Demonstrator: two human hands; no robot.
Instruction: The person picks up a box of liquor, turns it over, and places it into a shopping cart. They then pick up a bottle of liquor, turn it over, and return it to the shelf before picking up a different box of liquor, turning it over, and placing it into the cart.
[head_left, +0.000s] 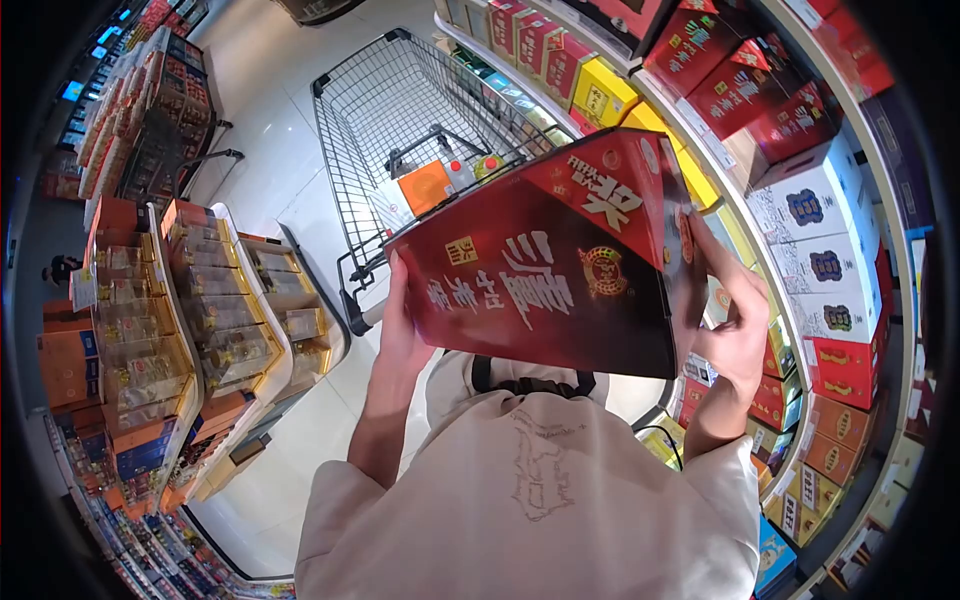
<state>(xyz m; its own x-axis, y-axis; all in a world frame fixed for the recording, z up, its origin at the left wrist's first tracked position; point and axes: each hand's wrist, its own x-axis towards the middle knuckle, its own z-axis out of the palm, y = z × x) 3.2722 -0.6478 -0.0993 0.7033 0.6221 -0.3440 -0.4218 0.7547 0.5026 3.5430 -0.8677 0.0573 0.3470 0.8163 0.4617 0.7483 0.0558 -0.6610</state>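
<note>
Between my two hands I hold a large dark red gift box (480, 260) with white and gold Chinese lettering, tilted in front of my chest. My left hand (402, 320) grips its left end, with part of the fingers hidden behind the box. At the right end, my right hand (735, 315) is pressed against the side panel, fingers bent along it. Just beyond the box stands a wire shopping cart (350, 130). Inside the cart are an orange box (425, 187) and a bottle with a red cap (458, 172), both partly covered by the gift box.
Shelves on the right hold red gift boxes (735, 95), white cartons (825, 240) and yellow boxes (603, 95). On the left is a display rack (230, 345) with clear-fronted packages. Pale floor tiles (270, 90) run between them. Another stocked stand (150, 110) is farther back.
</note>
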